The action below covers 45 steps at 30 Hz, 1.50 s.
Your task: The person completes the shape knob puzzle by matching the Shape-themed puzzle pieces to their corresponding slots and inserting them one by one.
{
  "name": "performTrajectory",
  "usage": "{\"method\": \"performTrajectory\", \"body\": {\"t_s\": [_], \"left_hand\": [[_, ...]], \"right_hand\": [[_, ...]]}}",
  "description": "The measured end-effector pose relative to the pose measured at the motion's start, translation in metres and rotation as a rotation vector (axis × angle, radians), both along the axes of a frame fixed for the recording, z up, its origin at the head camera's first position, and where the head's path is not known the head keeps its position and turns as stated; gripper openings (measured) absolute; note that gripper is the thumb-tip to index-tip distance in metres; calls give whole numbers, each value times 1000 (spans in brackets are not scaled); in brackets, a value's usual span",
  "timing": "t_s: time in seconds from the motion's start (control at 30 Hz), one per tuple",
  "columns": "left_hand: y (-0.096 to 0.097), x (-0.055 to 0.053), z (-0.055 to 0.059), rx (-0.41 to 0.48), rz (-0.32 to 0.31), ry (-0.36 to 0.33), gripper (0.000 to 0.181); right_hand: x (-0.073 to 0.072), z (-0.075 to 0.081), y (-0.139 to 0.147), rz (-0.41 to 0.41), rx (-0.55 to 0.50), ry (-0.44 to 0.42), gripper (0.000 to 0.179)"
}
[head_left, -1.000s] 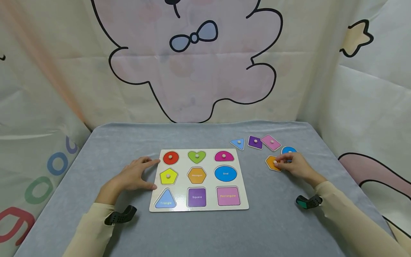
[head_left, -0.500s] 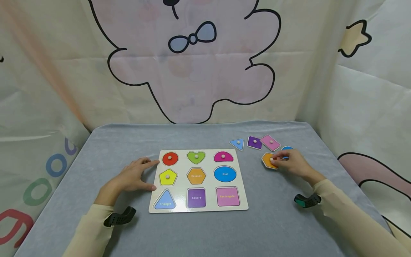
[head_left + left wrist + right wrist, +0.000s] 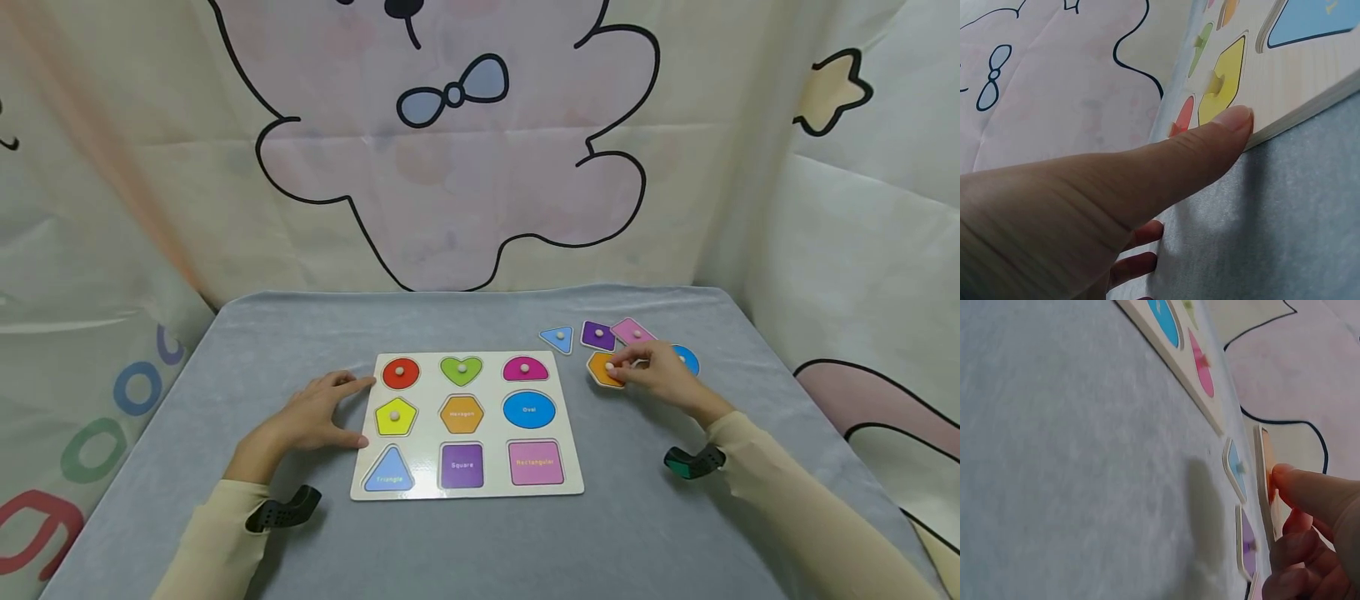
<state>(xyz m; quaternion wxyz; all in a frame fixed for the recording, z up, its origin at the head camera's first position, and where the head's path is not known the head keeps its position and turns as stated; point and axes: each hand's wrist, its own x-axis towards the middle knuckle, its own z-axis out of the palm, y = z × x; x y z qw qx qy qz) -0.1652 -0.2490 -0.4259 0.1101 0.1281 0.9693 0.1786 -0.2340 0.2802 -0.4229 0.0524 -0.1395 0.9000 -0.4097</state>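
My right hand (image 3: 660, 375) pinches an orange hexagon puzzle piece (image 3: 600, 370) by its small knob, to the right of the white puzzle board (image 3: 487, 492). In the right wrist view the hexagon piece (image 3: 1266, 475) is lifted above the cloth, edge toward the camera. My left hand (image 3: 307, 414) rests at the board's left edge with fingers spread; its thumb (image 3: 1210, 134) touches that edge beside the yellow pentagon (image 3: 1225, 81). On the board, the red, green, magenta and yellow shapes bear knobs. The hexagon (image 3: 461, 414), oval, triangle, square and rectangle spots show printed colour, most with readable words.
Behind and beside my right hand lie a blue triangle piece (image 3: 558, 338), a purple square piece (image 3: 598, 336), a pink rectangle piece (image 3: 632, 330) and a blue oval piece (image 3: 687, 359). Grey cloth (image 3: 465, 550) covers the table. A printed curtain (image 3: 450, 183) hangs behind it.
My right hand has lifted the orange hexagon piece and carried it left toward the board, uncovering more of the blue oval piece. My left hand keeps its place at the board.
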Motion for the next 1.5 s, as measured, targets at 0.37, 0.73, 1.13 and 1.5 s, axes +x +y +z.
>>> {"method": "performTrajectory", "body": {"t_s": [0.37,0.73,1.13,1.5], "left_hand": [[-1,3,0,-1,10,5,94],[-1,1,1,-10,14,-7,95],[3,-1,4,3,7,-5,94],[0,-1,-2,2,19,-19,95]], "right_hand": [[-1,3,-24,48,40,19,17],[6,3,-45,117,25,50,13],[13,6,-65,195,3,89,10],[17,3,-88,214,-7,54,13]]}}
